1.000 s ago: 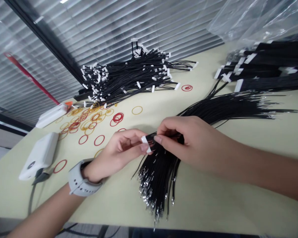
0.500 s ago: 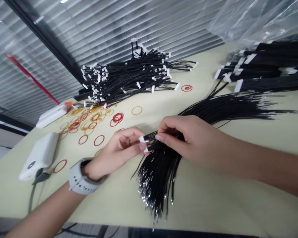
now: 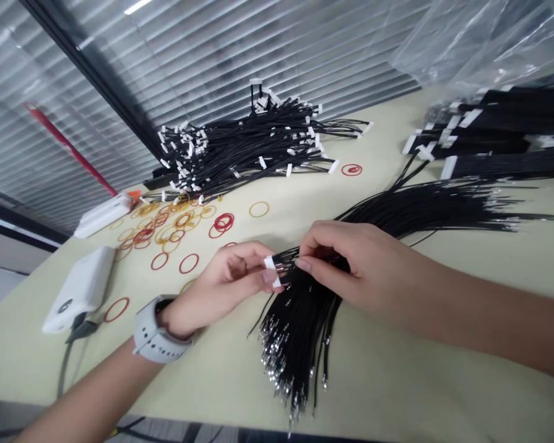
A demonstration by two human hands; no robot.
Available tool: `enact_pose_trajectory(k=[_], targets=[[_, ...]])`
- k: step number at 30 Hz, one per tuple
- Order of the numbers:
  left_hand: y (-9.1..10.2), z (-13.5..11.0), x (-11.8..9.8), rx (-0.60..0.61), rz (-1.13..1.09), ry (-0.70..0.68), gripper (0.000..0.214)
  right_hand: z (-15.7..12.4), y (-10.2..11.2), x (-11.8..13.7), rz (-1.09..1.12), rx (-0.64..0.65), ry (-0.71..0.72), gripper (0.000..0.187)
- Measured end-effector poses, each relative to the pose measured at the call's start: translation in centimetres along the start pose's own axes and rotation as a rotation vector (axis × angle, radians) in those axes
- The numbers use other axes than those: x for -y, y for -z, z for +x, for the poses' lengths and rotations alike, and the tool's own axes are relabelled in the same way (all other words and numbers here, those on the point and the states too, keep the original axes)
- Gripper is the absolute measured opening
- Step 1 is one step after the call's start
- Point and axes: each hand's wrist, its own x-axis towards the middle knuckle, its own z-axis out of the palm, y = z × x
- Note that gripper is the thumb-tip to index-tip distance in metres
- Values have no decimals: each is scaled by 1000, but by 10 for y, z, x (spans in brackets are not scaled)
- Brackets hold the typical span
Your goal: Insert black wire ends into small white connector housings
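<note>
My left hand (image 3: 240, 274), with a grey watch band on its wrist, pinches a small white connector (image 3: 272, 271) between thumb and fingers. Several black wires run from that connector toward my right hand (image 3: 346, 258). The right thumb and forefinger are closed on a black wire (image 3: 289, 268) close to the connector; its tip is hard to make out. Under both hands a thick bundle of loose black wires (image 3: 300, 332) fans toward the table's front edge, with shiny metal terminals at the ends. Another bundle of black wires (image 3: 425, 206) spreads to the right behind my right hand.
A pile of black cables with white connectors (image 3: 249, 141) lies at the back. Red and yellow rubber bands (image 3: 166, 224) are scattered left of it. A white power bank (image 3: 80, 289) with a plugged-in cable sits at left. Bundled cables (image 3: 498, 129) and clear plastic (image 3: 466, 43) are at right.
The whole view has shifted slightly. The connector has turned a little in my left hand, and my right fingertips stay beside it on the wire.
</note>
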Motion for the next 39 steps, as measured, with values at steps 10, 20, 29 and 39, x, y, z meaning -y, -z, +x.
enact_pose_trajectory(k=[10, 20, 29, 39], targets=[[2, 0, 4, -6, -103, 12, 6, 0, 2, -1, 84, -35, 38, 10], [4, 1, 6, -3, -138, 16, 5, 3, 8, -7, -29, 49, 344, 22], [5, 2, 9, -59, -196, 16, 6, -5, 2, -7, -197, -33, 333, 18], [1, 0, 1, 3, -64, -1, 7, -5, -7, 2, -4, -103, 108, 16]])
